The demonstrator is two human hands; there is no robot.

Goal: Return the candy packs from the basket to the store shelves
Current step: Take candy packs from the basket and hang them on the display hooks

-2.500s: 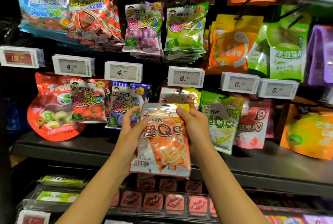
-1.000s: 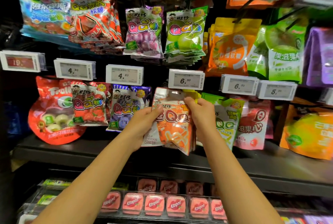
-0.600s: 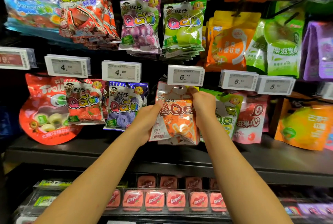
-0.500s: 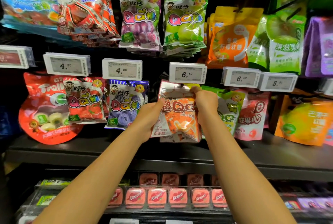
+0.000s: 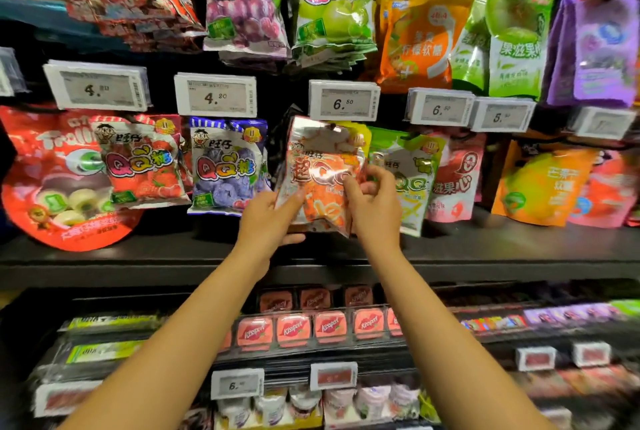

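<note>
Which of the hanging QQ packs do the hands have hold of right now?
The orange cola QQ pack under the middle 6.50 price tag; the left hand and right hand both grip it, the neighbours hang untouched.

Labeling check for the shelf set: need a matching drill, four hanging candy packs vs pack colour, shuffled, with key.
Packs:
1. pack under the left 4.80 tag
2. pack under the second 4.80 tag
3. pack both hands hold
4. pack just right of the hands

Colours:
A. lime green
B. orange and silver
C. red, strawberry
D. purple-blue

Pairs: 1-C, 2-D, 3-B, 4-A
</note>
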